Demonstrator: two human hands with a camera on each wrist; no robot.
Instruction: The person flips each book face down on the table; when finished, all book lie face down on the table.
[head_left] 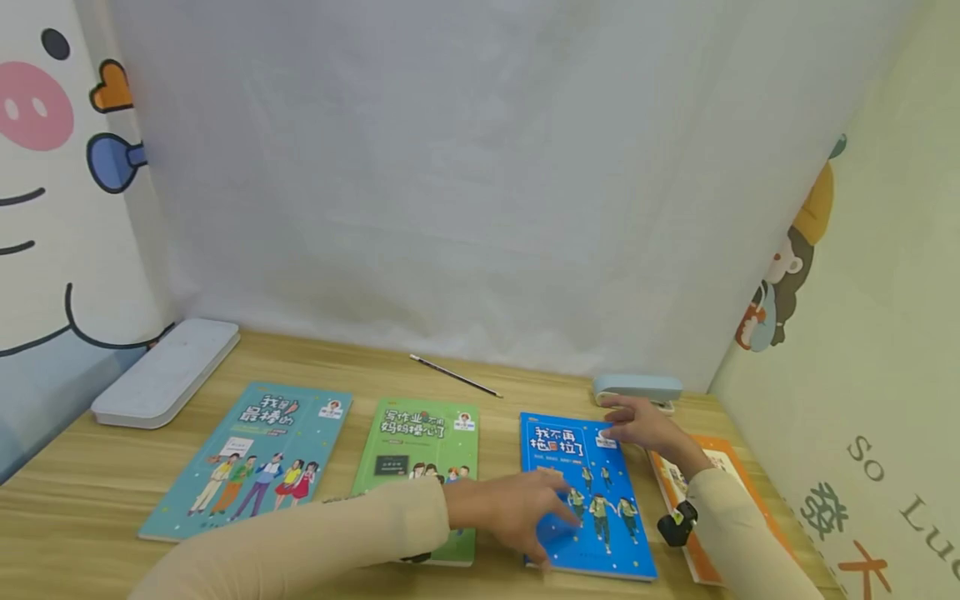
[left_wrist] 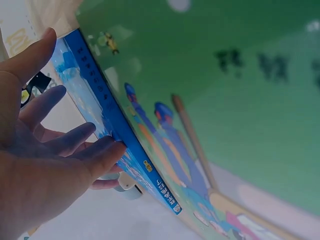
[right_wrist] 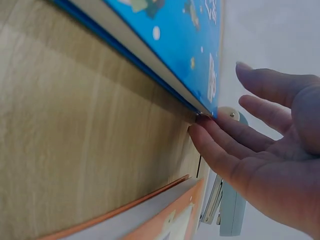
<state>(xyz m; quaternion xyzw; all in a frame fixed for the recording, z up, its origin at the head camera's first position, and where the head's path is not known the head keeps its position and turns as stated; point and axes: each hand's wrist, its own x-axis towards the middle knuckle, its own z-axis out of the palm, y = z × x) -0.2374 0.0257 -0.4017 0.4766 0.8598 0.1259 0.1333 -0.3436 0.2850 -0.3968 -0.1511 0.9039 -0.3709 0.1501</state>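
The left sleeve (head_left: 307, 537) lies nearest the head camera, crossing low over the green book (head_left: 423, 442). The left hand (head_left: 517, 508) extends from it to the left side of the blue book (head_left: 596, 487). Its thumb and fingers are spread apart, pinching nothing; fingertip contact cannot be confirmed. The right hand (head_left: 648, 429) is at the blue book's far right corner, fingers extended, fingertips at the corner, thumb held apart.

The blue book lies on the tabletop (head_left: 498, 442), front cover up, between the green book and the orange book (head_left: 723, 450). Its long axis runs from the person toward the drape (head_left: 450, 167), far end slightly left. The title end points away; the spine faces the green book, and the page edge faces the orange book.

Clearances: a narrow strip of tabletop separates the spine from the green book. Another strip runs along the page edge to the orange book. More tabletop lies beyond the title edge, toward the drape. The stapler (head_left: 637, 387) bounds this strip near the far right corner; the pencil (head_left: 457, 377) lies obliquely to the far left. The teal book (head_left: 247, 467) is left of the green book.
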